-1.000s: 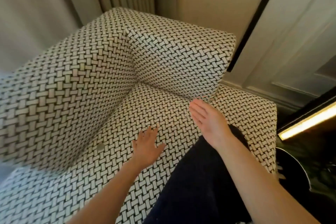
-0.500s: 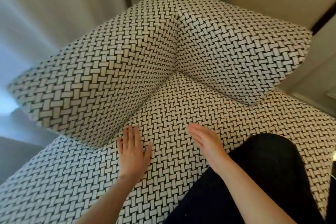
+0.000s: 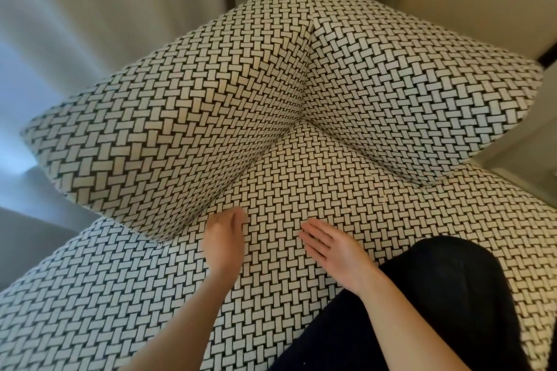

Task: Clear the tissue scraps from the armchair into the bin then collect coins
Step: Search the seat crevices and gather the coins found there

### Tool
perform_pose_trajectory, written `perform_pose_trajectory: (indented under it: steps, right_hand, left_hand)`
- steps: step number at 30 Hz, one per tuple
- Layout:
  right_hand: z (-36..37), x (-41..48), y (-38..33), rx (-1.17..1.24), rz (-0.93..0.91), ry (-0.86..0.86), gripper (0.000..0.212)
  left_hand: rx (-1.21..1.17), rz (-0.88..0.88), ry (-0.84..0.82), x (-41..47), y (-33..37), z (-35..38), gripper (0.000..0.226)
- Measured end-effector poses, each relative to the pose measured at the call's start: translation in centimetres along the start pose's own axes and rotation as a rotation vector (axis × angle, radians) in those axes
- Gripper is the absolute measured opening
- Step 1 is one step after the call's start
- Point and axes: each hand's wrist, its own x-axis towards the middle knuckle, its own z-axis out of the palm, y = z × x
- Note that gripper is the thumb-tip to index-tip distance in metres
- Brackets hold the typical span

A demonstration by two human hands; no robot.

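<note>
On the armchair seat, two hands: left hand seemingly curled, right hand spread flat.

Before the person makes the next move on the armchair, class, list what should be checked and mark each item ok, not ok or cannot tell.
1. Left hand on the seat cushion by the side cushion: ok, its fingers curl at the crease.
2. Something gripped in the left hand: cannot tell, the curled fingers hide it.
3. Right hand free: ok, open, fingers spread, nothing in it.
4. Seat free of tissue scraps: ok for the part in view; creases cannot be judged.
5. Coins located: not ok, none shows.
6. Bin within reach: cannot tell, it is out of view.
</note>
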Motion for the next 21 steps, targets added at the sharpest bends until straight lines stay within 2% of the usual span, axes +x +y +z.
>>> perform_pose_trajectory:
  steps: [2,4,8,12,16,19,21]
  right_hand:
    - [0.2,-0.2,0.0,-0.01,-0.001,-0.017,0.041]
    - [0.5,-0.5,0.1,-0.02,0.013,-0.029,0.038]
    - [0.2,-0.9,-0.3,0.073,0.045,-0.025,0.04]
    - [0.1,-0.9,-1.2,0.294,-0.032,0.062,0.039]
    - [-0.2,-0.1,-2.3,0.453,-0.082,0.172,0.023]
    - [-0.8,1.0,-2.9,0.418,-0.076,0.287,0.016]
    - [-0.8,1.6,-3.4,0.363,-0.105,0.347,0.019]
  left_hand:
    - [-0.196,-0.176,-0.077,-1.2,2.3,0.8,0.015]
    - [-0.299,-0.16,-0.18,-2.9,4.4,1.6,0.012]
    - [-0.326,0.073,-0.335,-5.3,7.4,3.2,0.01]
    - [-0.332,0.403,-0.384,-3.6,7.8,4.0,0.02]
    - [-0.108,0.615,-0.316,1.1,6.3,4.7,0.037]
    - [0.306,0.616,-0.471,5.2,4.8,4.9,0.058]
    - [0.55,0.603,-0.574,7.2,3.6,4.9,0.063]
